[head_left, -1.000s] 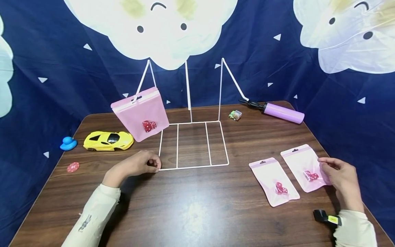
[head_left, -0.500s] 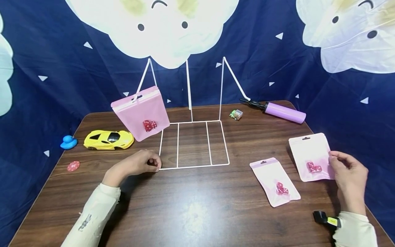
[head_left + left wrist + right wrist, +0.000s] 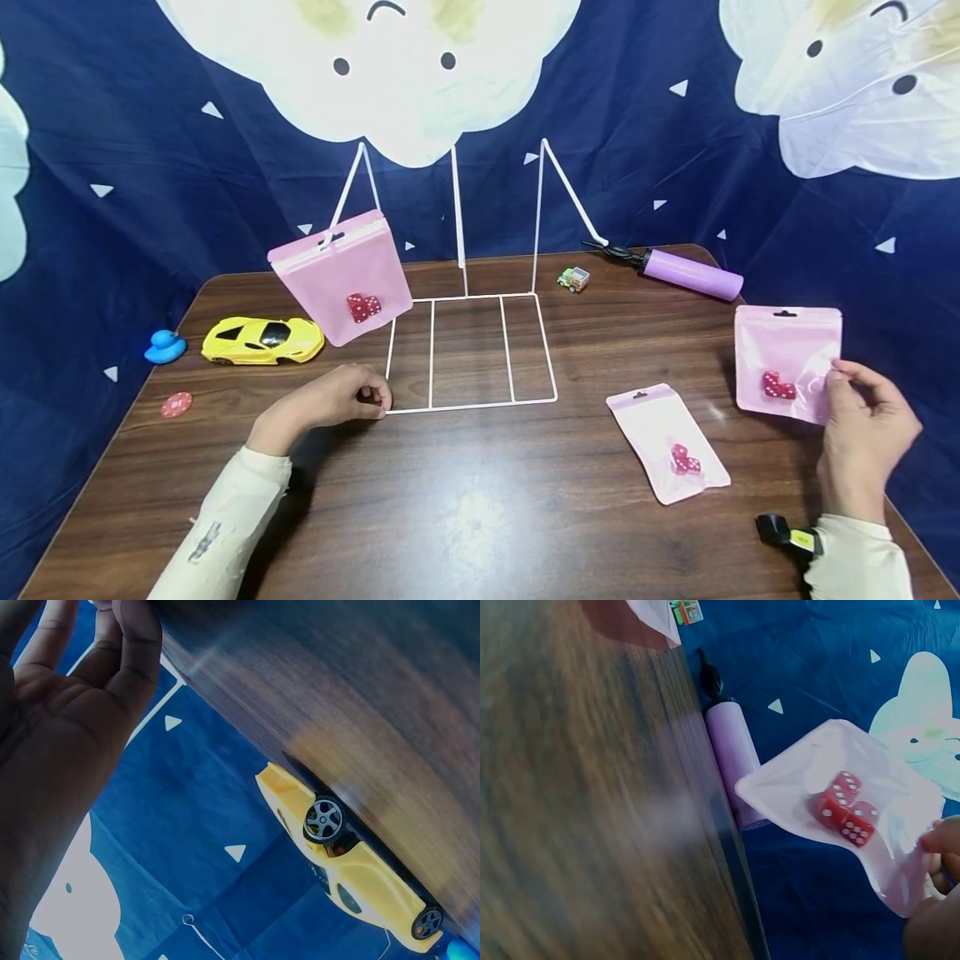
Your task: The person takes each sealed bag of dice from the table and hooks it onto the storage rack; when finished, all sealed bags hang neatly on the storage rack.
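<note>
Head view: right hand (image 3: pixel 870 437), fingers clamped on bag (image 3: pixel 787 346), holds it up by table's (image 3: pixel 570 508) right edge; left hand (image 3: pixel 337 396), fingers pinching near-left corner of rack (image 3: pixel 472 406). I judge lifting bag is step in hand; next move likely calls for lining slot (image 3: pixel 785 314) with bare middle hook (image 3: pixel 457 208).

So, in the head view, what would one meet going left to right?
Blue toy duck, yellow toy sports car, white wire rack base, green-fronted toy truck, flat-lying pink pouch with red dice, second pink pouch, right hand pinching it.
</note>
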Action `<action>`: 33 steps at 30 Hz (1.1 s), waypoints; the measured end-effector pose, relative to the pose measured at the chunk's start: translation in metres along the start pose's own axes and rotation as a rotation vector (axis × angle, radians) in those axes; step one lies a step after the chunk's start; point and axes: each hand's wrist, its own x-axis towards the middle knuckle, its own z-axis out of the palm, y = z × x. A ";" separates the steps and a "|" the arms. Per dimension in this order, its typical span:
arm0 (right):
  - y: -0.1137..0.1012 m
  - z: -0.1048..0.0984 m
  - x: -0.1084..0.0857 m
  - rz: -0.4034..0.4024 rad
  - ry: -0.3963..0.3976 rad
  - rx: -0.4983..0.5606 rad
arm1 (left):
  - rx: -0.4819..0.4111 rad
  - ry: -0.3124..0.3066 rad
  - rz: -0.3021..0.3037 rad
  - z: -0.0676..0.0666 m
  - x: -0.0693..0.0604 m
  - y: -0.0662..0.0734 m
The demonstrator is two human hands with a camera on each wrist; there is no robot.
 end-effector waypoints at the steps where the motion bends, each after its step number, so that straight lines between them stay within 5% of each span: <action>1: 0.001 0.001 0.000 -0.014 0.012 0.025 | -0.002 -0.003 -0.003 0.000 -0.001 0.000; 11: -0.002 0.012 -0.005 -0.106 0.104 0.195 | 0.001 0.004 0.002 0.000 -0.001 0.001; 18: -0.004 0.026 -0.013 -0.118 0.072 0.353 | 0.015 0.011 0.012 -0.001 -0.002 0.001; 33: -0.017 0.039 -0.017 0.049 -0.019 0.597 | 0.020 0.014 0.016 -0.001 -0.002 0.000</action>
